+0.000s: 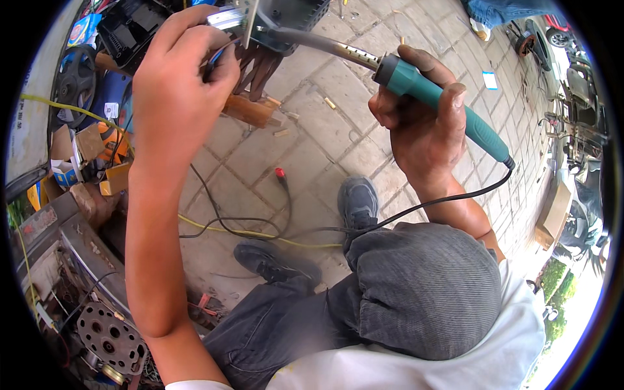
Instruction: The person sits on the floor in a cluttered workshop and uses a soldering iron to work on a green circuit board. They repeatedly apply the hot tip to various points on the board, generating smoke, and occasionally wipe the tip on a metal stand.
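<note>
In my right hand (pixel 426 123) is a soldering iron (pixel 419 84) with a green handle, its fingers closed round the grip. The iron's metal barrel points up and left, and its tip meets or passes close to a thin upright plate (pixel 249 25); contact is unclear. My left hand (pixel 185 78) is raised at the upper left, fingers curled round a silvery spool of wire (pixel 225 19) beside the plate. Something thin and blue shows between those fingers. Whether the plate is held too cannot be told. A black cord (pixel 455 196) trails from the iron's handle.
Behind my left hand stand a black plastic crate (pixel 305 26) and a wooden block (pixel 250 110). Cardboard boxes (pixel 88 143) and a metal engine part (pixel 112 338) lie at left. A cable with a red end (pixel 281 173) and a yellow cord (pixel 286 241) cross the paving near my shoes.
</note>
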Action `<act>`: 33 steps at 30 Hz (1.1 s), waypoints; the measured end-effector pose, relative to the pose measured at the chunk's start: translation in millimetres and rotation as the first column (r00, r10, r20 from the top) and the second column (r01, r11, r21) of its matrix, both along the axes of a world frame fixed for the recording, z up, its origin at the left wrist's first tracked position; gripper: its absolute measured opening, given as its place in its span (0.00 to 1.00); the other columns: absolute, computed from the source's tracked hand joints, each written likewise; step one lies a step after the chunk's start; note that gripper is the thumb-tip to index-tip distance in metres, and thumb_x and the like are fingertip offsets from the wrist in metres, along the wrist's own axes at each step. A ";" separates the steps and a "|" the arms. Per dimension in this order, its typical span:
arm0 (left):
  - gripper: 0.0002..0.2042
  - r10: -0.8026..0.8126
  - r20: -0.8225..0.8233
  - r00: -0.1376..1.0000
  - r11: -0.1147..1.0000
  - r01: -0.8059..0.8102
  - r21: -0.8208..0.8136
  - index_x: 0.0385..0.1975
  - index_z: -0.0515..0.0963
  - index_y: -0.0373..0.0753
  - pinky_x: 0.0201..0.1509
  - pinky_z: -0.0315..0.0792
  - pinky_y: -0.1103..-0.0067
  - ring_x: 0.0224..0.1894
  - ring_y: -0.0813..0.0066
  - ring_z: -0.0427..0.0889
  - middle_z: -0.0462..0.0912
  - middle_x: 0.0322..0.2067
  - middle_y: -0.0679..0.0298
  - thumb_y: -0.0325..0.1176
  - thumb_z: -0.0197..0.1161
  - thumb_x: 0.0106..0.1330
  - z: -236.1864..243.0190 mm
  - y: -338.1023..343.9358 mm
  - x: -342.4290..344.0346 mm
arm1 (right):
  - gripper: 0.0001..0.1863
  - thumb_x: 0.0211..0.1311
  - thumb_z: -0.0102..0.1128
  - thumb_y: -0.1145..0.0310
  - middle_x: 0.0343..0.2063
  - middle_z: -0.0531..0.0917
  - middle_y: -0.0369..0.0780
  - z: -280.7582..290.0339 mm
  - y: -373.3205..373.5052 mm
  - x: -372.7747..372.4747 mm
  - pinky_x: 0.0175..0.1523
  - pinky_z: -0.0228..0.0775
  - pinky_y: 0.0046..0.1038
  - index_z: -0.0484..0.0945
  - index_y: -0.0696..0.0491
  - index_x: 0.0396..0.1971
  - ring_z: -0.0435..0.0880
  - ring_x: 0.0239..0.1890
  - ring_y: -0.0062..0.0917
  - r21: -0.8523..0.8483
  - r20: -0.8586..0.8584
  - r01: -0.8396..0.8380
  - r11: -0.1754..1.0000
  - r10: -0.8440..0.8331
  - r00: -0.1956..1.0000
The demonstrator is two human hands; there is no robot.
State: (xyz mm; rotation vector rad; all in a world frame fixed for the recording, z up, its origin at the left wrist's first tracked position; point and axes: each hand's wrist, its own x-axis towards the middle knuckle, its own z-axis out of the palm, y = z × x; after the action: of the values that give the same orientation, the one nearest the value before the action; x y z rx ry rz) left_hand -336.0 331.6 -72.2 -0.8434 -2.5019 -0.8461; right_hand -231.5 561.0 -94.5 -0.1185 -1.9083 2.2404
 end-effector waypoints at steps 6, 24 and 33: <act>0.05 0.043 0.075 0.996 0.994 -0.050 0.098 0.30 0.80 0.34 0.35 0.75 0.79 0.35 0.71 0.81 0.79 0.43 0.60 0.22 0.65 0.53 -6.4 0.2 7.5 | 0.42 0.60 0.43 0.32 0.26 0.78 0.43 3.8 -3.0 0.3 0.29 0.64 0.26 0.68 0.59 0.55 0.73 0.24 0.24 0.026 0.017 0.025 0.999 -0.026 1.000; 0.07 0.146 -0.010 0.989 0.978 -0.143 0.155 0.33 0.82 0.33 0.37 0.72 0.82 0.39 0.75 0.79 0.80 0.43 0.61 0.26 0.67 0.56 -19.3 6.2 8.3 | 0.45 0.60 0.41 0.31 0.24 0.77 0.43 2.9 -1.2 0.0 0.30 0.66 0.25 0.68 0.60 0.56 0.73 0.22 0.22 0.025 0.036 0.019 1.000 -0.020 0.999; 0.07 0.137 -0.070 0.988 0.987 -0.131 0.092 0.31 0.81 0.31 0.40 0.72 0.81 0.40 0.71 0.80 0.80 0.42 0.59 0.26 0.67 0.55 -18.8 6.1 9.3 | 0.44 0.61 0.41 0.32 0.24 0.77 0.42 3.2 -1.4 0.5 0.30 0.68 0.25 0.68 0.60 0.56 0.76 0.24 0.23 0.037 0.029 0.012 0.999 -0.013 0.999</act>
State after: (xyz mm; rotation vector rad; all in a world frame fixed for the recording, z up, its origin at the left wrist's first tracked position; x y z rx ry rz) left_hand -326.7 337.6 -91.0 -0.6579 -2.4058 -0.8540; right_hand -231.1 559.6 -91.3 -0.1585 -1.9568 2.2066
